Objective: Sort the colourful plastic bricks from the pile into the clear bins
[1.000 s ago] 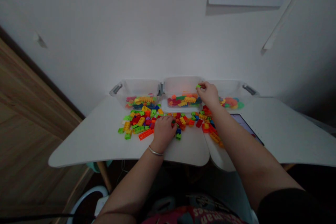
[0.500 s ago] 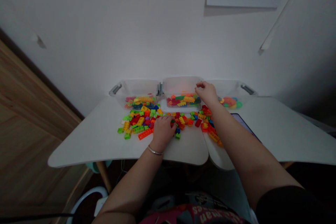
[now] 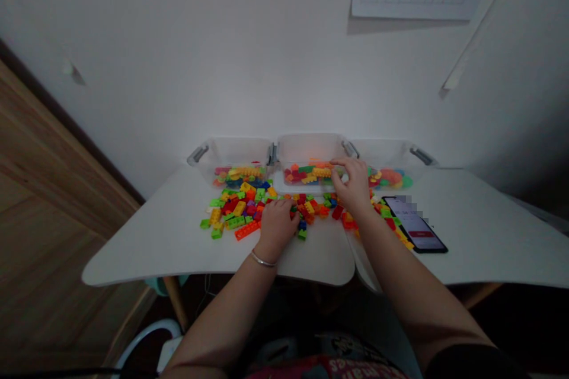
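A heap of coloured plastic bricks (image 3: 240, 208) lies spread on the white table (image 3: 160, 237). My left hand (image 3: 278, 222) rests on the bricks near the table's middle, fingers curled down on them; what they hold is hidden. My right hand (image 3: 353, 183) hovers in front of the middle clear bin (image 3: 311, 151), fingers spread and bent, with nothing seen in them. The bin holds yellow, red and green bricks. A left clear bin (image 3: 231, 154) and a right clear bin (image 3: 391, 157) flank it, each with bricks inside.
A phone (image 3: 415, 225) with a lit screen lies on the table to the right of my right arm, with bricks along its left side. A white wall stands right behind the bins. A wooden panel runs along the left.
My right hand held a green brick over the middle bin, then let it go and drew back toward the loose bricks. The left hand stayed put.
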A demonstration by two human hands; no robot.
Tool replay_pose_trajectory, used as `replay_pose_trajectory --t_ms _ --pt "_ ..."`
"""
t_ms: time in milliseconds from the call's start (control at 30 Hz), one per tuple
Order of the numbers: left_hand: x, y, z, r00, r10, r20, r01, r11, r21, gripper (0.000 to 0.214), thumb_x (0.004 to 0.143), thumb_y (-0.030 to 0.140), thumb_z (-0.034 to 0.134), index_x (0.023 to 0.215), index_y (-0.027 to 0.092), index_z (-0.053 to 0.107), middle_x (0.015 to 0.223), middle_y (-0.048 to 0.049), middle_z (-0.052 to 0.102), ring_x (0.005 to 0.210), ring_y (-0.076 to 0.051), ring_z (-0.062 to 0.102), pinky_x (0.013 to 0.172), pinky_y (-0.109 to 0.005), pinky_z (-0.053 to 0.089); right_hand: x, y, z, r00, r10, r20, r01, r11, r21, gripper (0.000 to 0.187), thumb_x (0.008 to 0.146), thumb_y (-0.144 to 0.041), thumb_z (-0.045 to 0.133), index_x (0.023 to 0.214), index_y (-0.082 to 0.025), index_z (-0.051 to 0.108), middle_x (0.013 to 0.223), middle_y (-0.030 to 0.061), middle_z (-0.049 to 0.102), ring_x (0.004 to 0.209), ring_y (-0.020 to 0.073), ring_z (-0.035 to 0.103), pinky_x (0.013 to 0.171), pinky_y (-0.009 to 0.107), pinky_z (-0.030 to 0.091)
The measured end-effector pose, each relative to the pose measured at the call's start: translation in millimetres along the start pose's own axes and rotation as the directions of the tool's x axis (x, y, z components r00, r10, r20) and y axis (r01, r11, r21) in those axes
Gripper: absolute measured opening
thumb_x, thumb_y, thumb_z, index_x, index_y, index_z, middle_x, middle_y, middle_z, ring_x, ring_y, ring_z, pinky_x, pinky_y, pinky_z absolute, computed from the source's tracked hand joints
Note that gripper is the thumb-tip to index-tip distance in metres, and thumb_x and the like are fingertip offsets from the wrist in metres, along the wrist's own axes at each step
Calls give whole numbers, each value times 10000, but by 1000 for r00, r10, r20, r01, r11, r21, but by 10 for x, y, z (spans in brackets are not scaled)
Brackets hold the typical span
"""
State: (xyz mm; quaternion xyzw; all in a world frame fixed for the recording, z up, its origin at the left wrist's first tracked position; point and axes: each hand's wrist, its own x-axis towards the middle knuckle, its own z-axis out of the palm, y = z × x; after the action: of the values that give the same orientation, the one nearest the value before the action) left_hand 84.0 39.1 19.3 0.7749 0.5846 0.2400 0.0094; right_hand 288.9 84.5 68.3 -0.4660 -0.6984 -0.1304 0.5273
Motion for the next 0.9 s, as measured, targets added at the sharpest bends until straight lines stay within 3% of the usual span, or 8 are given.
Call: replay_pose_trajectory --t_ms 167,333,500,667,800,900 --pt "-2 9 -11 1000 13 -9 -13 1000 12 217 869 277 581 1053 201 668 1079 -59 705 1013 -242 600 920 -376 431 -486 -263 58 980 19 199 -16 1000 -19 220 847 -234 539 1033 -200 653 1069 87 689 1061 252 573 993 437 403" --pt "-1 23 -21 1000 7 -2 -6 1000 9 220 864 261 583 1058 201 670 1096 -60 705 1021 -240 603 933 -377 430 -783 -325 68 932 69 356 -21 990 -138 298 828 -232 559 1106 -200 661 1139 105 655 1105 285 537 1027 463 405" --pt "5 30 -17 1000 7 1 -7 1000 4 228 865 266 585 1067 205 670 1101 -63 702 1024 -245 604 931 -386 434 -876 -308 55 899 129 419 -44 978 -206 342 817 -219 547 1146 -217 643 1136 117 648 1098 312 546 993 497 440" --pt "5 27 -15 1000 4 3 -4 1000 -1 211 867 264 583 1050 209 672 1088 -58 705 1023 -240 604 937 -379 431 -884 -308 68 864 193 465 -81 965 -249 283 837 -174 501 1067 -204 663 1057 142 651 1017 316 576 898 468 483" --pt "2 19 -7 1000 11 3 -11 1000 7 206 870 272 580 1042 207 672 1097 -56 704 1027 -243 602 938 -379 431 -869 -313 60 847 200 492 -76 963 -260 276 851 -140 478 1027 -234 669 1040 122 657 995 299 596 875 439 484" --pt "0 15 -4 1000 19 -7 -19 1000 9 207 873 271 574 1042 205 674 1112 -53 703 1034 -242 600 942 -380 429 -863 -316 52 843 195 502 -83 968 -237 253 862 -160 490 1040 -199 665 1064 128 661 1004 307 596 877 450 484"
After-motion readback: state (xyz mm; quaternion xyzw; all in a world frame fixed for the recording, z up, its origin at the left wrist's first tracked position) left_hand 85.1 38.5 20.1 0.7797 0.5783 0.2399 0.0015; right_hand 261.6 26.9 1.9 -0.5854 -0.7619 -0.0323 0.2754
